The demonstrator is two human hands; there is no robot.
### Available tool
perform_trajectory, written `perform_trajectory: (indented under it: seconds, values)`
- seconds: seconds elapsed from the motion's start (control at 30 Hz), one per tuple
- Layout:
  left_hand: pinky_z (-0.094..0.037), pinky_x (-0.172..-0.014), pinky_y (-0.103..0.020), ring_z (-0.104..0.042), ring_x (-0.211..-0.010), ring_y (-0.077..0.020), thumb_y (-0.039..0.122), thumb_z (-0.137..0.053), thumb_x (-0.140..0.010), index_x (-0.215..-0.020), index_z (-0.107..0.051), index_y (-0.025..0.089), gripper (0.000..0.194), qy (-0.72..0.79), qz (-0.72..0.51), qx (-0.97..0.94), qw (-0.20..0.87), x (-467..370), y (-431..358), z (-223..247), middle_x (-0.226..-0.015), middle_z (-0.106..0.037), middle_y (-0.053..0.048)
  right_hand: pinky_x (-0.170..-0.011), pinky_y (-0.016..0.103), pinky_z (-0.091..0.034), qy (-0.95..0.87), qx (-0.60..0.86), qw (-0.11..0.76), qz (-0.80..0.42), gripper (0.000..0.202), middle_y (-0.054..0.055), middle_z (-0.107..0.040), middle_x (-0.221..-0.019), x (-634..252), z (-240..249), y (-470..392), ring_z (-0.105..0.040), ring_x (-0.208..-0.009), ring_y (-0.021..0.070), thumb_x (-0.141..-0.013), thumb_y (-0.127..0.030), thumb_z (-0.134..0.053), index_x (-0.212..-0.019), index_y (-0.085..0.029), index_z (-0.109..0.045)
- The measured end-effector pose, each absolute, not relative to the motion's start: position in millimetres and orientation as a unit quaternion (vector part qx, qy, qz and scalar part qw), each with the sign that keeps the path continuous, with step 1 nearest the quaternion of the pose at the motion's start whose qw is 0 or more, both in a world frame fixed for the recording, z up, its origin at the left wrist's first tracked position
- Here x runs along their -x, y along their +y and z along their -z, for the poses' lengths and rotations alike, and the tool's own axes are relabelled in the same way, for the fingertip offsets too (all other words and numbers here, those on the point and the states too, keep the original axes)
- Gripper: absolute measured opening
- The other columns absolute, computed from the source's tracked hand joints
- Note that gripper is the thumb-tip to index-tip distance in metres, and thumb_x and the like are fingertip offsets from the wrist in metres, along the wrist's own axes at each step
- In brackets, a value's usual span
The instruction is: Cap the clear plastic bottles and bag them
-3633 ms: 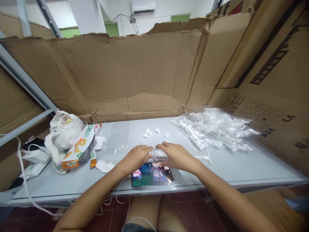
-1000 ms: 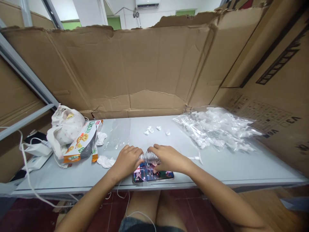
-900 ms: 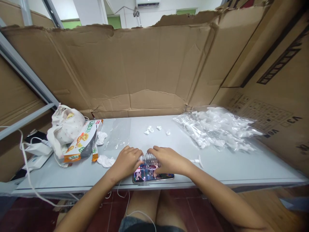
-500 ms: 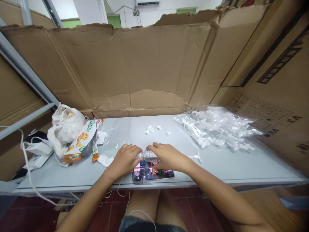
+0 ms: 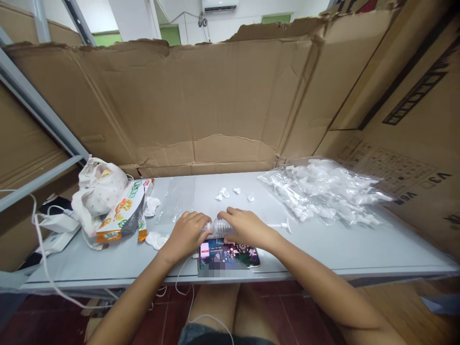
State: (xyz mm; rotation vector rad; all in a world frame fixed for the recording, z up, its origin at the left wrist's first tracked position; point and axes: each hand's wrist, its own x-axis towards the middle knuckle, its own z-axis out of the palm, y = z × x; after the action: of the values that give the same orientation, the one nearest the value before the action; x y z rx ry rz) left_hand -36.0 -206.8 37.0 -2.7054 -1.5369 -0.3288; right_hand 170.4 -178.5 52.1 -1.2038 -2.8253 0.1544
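Note:
Between my hands lies a clear ribbed plastic tube (image 5: 217,227), held sideways above the near part of the table. At its left end my left hand (image 5: 191,230) is closed, with thumb and fingertips on a white piece. My right hand (image 5: 244,229) curls over the other end and hides much of it. A thin white rod with a T-shaped end (image 5: 286,225) sticks out to the right from behind that hand; whether it joins the tube is hidden. Just below the tube, a phone (image 5: 230,254) with a lit screen rests flat near the table edge.
Several small white pieces (image 5: 223,192) lie beyond my hands. On the right sits a clear bag of white plastic parts (image 5: 323,189). To the left are a snack box (image 5: 124,211), crumpled tissues (image 5: 156,239), a cloth bag (image 5: 100,184) and white cables. Cardboard (image 5: 223,96) walls the back.
The white rod's T-shaped end has shifted left and slightly away from me. My right hand has moved up a little, and more of the phone screen shows. My left hand keeps its hold.

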Motion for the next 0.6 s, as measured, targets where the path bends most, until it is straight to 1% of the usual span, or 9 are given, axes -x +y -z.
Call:
perform_trajectory:
  seconds: [0.23, 0.37, 0.6]
  values:
    - [-0.039, -0.082, -0.036, -0.059, -0.094, -0.0225, 0.030, -0.060, -0.087, -0.103, -0.057, 0.020, 0.019, -0.490, 0.104, 0.865, 0.019, 35.8, -200.6, -33.3, -0.101, -0.067, -0.003, -0.059, 0.027, -0.037, -0.916, 0.399, 0.024, -0.032, 0.038, 0.008, -0.061, -0.100, -169.2, -47.8, -174.1, -0.062, -0.085, 0.0233, -0.077, -0.032, -0.066, -0.110, -0.018, -0.054]
    - [-0.039, -0.082, -0.037, -0.059, -0.095, -0.0231, 0.031, -0.059, -0.087, -0.103, -0.058, 0.020, 0.019, -0.489, 0.100, 0.866, 0.023, 35.7, -198.5, -31.2, -0.101, -0.068, -0.004, -0.059, 0.027, -0.037, -0.915, 0.402, 0.016, -0.041, 0.041, 0.009, -0.061, -0.100, -169.4, -47.9, -173.0, -0.062, -0.085, 0.0239, -0.075, -0.034, -0.068, -0.110, -0.017, -0.055]
    - [-0.038, -0.083, -0.037, -0.059, -0.096, -0.0225, 0.032, -0.059, -0.087, -0.104, -0.057, 0.021, 0.021, -0.484, 0.118, 0.867, 0.018, 32.4, -198.2, -33.4, -0.103, -0.067, -0.003, -0.059, 0.027, -0.037, -0.910, 0.411, 0.028, -0.048, 0.039, 0.007, -0.061, -0.098, -176.3, -55.1, -174.7, -0.062, -0.084, 0.0233, -0.076, -0.034, -0.067, -0.109, -0.018, -0.055]
